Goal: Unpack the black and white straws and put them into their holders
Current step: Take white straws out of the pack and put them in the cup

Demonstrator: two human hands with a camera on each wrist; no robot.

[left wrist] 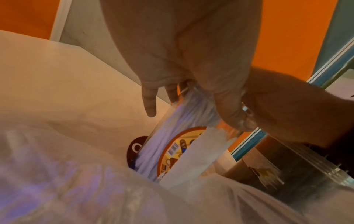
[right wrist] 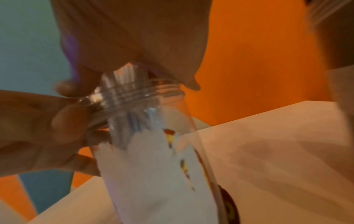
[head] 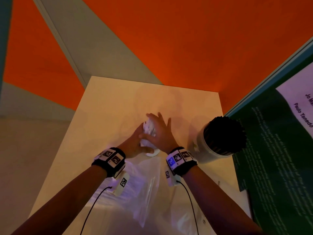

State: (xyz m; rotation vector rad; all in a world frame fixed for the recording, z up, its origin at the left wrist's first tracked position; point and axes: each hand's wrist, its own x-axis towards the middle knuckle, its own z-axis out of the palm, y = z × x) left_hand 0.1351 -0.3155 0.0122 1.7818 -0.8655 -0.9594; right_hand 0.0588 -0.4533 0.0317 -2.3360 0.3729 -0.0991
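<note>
A clear threaded jar (head: 149,128) (left wrist: 193,153) (right wrist: 153,151) with a torn paper label stands tilted at the table's middle. White straws (left wrist: 162,136) (right wrist: 124,74) fill it. My left hand (head: 142,133) (right wrist: 63,121) grips the jar at its neck, fingers curled round it. My right hand (head: 157,121) (right wrist: 134,45) lies over the jar's mouth, fingers straight and spread, palm on the straw tops. To the right stands a second holder (head: 203,148) (left wrist: 287,174) packed with black straws (head: 225,133).
A crumpled clear plastic bag (head: 152,192) (left wrist: 76,189) lies on the pale table (head: 110,102) under my wrists. A dark round lid (left wrist: 134,150) sits by the jar's base. A green poster board (head: 279,158) borders the right side. Orange walls stand behind.
</note>
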